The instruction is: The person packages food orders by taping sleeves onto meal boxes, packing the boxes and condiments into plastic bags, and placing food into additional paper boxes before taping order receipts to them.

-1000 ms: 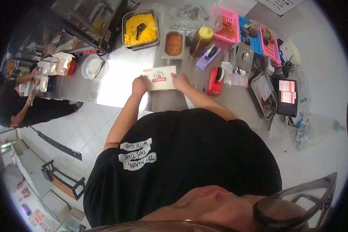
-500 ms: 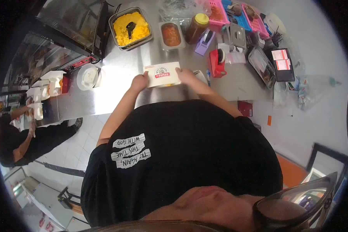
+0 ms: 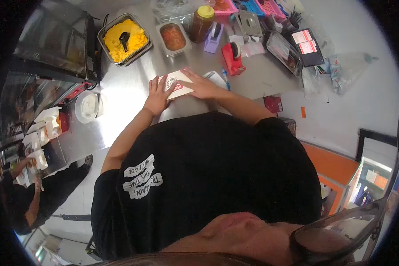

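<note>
A white box with a red and black printed logo (image 3: pixel 178 87) lies on the steel counter (image 3: pixel 133 88) in front of my body. My left hand (image 3: pixel 158 96) rests flat over the box's left part, fingers spread. Across its right part lies my right hand (image 3: pixel 200 84), fingers stretched out over the lid. Both hands touch the box, and neither is closed round it. Just right of my right hand are a white paper (image 3: pixel 215 79) and a blue pen (image 3: pixel 226 78).
Behind the box stand a tray of yellow food (image 3: pixel 135 40), a pan of red sauce (image 3: pixel 173 37), a bottle (image 3: pixel 202 22), a purple dispenser (image 3: pixel 213 39) and a red dispenser (image 3: pixel 233 59). A bowl (image 3: pixel 87 107) is at left, near another person (image 3: pixel 53 195).
My hands have gone from gripping the box's two sides to lying spread on its lid. The view has turned, and the counter items appear further left.
</note>
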`<action>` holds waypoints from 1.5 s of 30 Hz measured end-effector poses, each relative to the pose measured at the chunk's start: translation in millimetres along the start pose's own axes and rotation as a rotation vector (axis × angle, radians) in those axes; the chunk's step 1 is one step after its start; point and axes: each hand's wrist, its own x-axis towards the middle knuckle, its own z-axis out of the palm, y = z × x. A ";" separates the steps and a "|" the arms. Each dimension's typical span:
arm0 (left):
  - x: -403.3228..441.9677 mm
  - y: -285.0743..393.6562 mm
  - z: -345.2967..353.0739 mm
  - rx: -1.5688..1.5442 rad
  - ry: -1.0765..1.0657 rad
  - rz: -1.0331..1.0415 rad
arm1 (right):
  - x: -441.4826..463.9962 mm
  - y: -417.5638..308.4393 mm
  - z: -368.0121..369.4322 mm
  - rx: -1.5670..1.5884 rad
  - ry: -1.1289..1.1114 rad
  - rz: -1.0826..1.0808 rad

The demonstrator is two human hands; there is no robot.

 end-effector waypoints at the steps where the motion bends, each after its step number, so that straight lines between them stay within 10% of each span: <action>1: 1.0 -7.4 5.6 -0.042 0.014 0.016 | 2.1 5.2 0.2 0.017 -0.006 -0.010; 9: -2.0 2.9 -5.8 0.004 -0.002 -0.014 | -11.3 -2.9 -3.9 -0.149 0.204 0.112; 13: 8.6 23.6 -9.3 0.020 -0.053 -0.247 | -62.4 70.4 -21.7 -0.089 1.083 0.983; 15: 16.2 30.0 -6.6 -0.059 -0.013 -0.299 | -125.4 184.6 34.0 -0.402 0.841 1.088; 18: 21.7 32.4 -3.4 -0.140 0.032 -0.323 | -116.0 149.8 -41.5 0.817 0.577 1.292; 21: 19.9 31.3 2.4 -0.163 0.082 -0.318 | -134.3 154.9 -50.8 1.304 0.512 1.119; 24: 24.0 31.8 -1.1 -0.151 0.128 -0.304 | -154.1 100.9 -42.7 1.136 0.856 0.908; 27: 20.7 37.8 -2.9 -0.145 0.163 -0.294 | -159.2 116.9 9.1 0.024 0.826 0.707; 30: 24.9 35.6 1.9 -0.172 0.182 -0.287 | -133.2 97.0 -12.3 0.601 0.871 1.550; 33: 29.1 39.0 4.5 -0.231 0.193 -0.352 | -113.4 64.4 8.9 0.304 1.206 1.141; 35: 33.4 42.4 7.2 -0.252 0.212 -0.376 | -92.1 35.8 57.4 0.763 0.927 0.742; 37: 35.2 44.7 12.8 -0.249 0.238 -0.370 | -48.2 -9.7 63.8 1.282 0.442 0.835; 42: 26.3 41.7 3.5 -0.252 0.278 -0.192 | -7.2 -16.7 64.1 1.073 0.195 0.897; 45: 29.3 38.5 2.6 -0.275 0.278 -0.163 | -23.8 -3.0 79.4 0.788 0.405 0.477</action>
